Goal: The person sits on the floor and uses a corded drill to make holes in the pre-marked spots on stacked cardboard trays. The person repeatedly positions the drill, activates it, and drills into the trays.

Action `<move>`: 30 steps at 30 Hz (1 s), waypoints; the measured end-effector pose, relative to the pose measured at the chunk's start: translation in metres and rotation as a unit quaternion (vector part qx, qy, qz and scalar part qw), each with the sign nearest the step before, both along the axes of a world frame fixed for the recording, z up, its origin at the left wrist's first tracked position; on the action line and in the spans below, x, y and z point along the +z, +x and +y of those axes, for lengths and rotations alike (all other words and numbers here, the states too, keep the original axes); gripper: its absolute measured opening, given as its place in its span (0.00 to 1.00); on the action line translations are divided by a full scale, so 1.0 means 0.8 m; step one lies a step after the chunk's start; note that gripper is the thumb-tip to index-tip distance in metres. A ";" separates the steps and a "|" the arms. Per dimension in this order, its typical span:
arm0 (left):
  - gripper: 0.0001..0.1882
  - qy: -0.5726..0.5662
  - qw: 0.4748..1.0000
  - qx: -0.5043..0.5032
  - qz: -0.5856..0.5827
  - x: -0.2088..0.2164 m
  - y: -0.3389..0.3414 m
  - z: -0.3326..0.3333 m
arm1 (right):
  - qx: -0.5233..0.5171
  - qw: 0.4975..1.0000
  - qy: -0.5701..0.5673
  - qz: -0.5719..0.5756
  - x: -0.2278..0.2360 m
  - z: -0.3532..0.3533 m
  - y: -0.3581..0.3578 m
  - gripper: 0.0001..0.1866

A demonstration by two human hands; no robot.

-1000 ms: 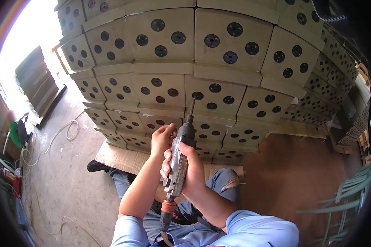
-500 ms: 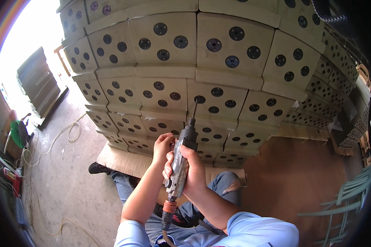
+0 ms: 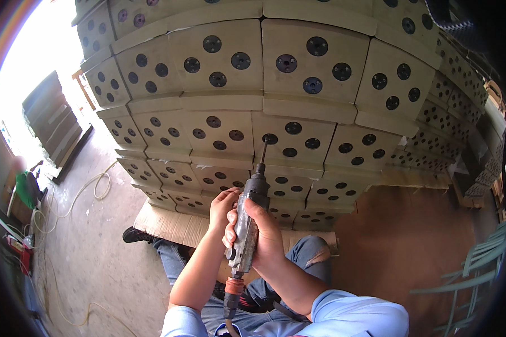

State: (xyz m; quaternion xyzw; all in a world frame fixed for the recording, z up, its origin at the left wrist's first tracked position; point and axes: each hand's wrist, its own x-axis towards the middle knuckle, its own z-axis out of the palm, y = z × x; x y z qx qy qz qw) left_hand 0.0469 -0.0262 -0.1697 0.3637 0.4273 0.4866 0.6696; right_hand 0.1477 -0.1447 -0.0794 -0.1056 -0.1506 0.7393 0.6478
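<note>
A grey air-powered screwdriver (image 3: 246, 224) with an orange coupling at its rear points upward in my right hand (image 3: 267, 233), whose fingers wrap round its body. Its long thin bit reaches a black round disc (image 3: 270, 139) on the front of a beige padded block (image 3: 298, 160); the tip appears to meet the disc. To the left of the tool, my left hand (image 3: 224, 205) has its fingers curled together. The tool partly hides those fingers, and what they hold, if anything, cannot be made out.
Similar beige blocks (image 3: 219, 101) with black discs are stacked in rows ahead. Cardboard (image 3: 174, 224) lies under the stack by my legs. A pale hose (image 3: 73, 210) winds over the floor at left, near a person in green (image 3: 25, 188). Light green chairs (image 3: 483, 258) stand at right.
The view has shifted slightly, so the stack sits a little differently in the picture. Both hands and the screwdriver keep nearly the same pose, with the bit still at the same disc.
</note>
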 end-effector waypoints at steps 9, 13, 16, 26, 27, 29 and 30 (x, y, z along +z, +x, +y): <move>0.15 0.025 1.000 -0.013 -0.005 -0.017 -0.006 0.001 | -0.017 1.000 -0.010 0.011 0.007 0.001 0.002 0.17; 0.15 0.020 1.000 -0.016 0.007 -0.007 -0.006 -0.008 | -0.037 0.999 -0.007 0.006 0.019 -0.002 0.002 0.15; 0.15 0.006 1.000 -0.005 0.002 -0.006 -0.006 -0.010 | -0.026 1.000 0.005 0.014 0.022 -0.002 0.004 0.14; 0.13 0.045 0.987 -0.028 -0.152 -0.020 -0.009 -0.031 | 0.001 1.000 0.021 -0.021 0.004 0.003 0.012 0.19; 0.13 0.059 0.985 -0.026 -0.159 -0.020 -0.007 -0.035 | -0.001 0.999 0.022 -0.025 0.004 0.003 0.012 0.20; 0.13 0.087 0.980 -0.024 -0.175 -0.020 -0.004 -0.043 | 0.002 1.000 0.023 -0.018 0.002 0.003 0.013 0.20; 0.13 0.087 0.984 -0.013 -0.155 -0.013 -0.004 -0.048 | 0.008 1.000 0.025 -0.007 0.001 0.003 0.013 0.20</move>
